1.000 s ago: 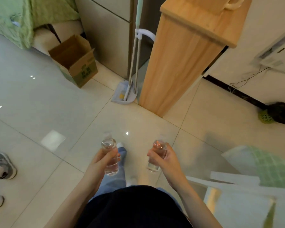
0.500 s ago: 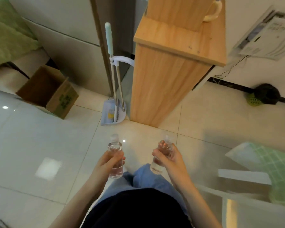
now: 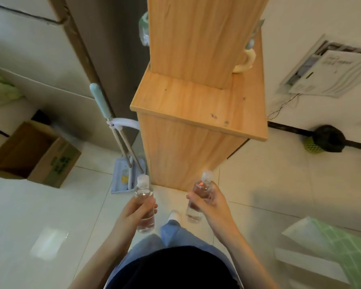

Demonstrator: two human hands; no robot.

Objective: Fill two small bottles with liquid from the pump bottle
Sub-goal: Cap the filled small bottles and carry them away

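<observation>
closest to you: your left hand (image 3: pixel 133 211) is wrapped round the left bottle (image 3: pixel 143 190), fingers curled across its middle, and it sits upright. your right hand (image 3: pixel 213 205) grasps the right bottle (image 3: pixel 200 187) the same way, thumb across the front, with that one tipped a bit to the right. both are small round clear plastic bottles with pale flip caps on. there's clear liquid in each, though i can't really read the level. the right one shows a pinkish glint near the shoulder. they're held apart, over your jeans and the glossy pale floor tiles (image 3: pixel 50 215).

vs half a second ago: same grip on both bottles. the wooden cabinet (image 3: pixel 196 105) now fills way more of the view and you see a lot more of its flat top ledge, so you've closed in on it.

further out, a light blue dustpan (image 3: pixel 123 176) with a clipped-in broom on thin metal poles leans just left of the cabinet. left of that is an open brown cardboard box (image 3: pixel 35 155) with green print; its inside is too dark to tell what's in it. the cabinet is light wood grain, boxy, with a cream mug (image 3: pixel 245 61) on the ledge, half hidden behind the upper section. off right a green perforated basket (image 3: pixel 311 147) holds a black bag by the wall.
</observation>
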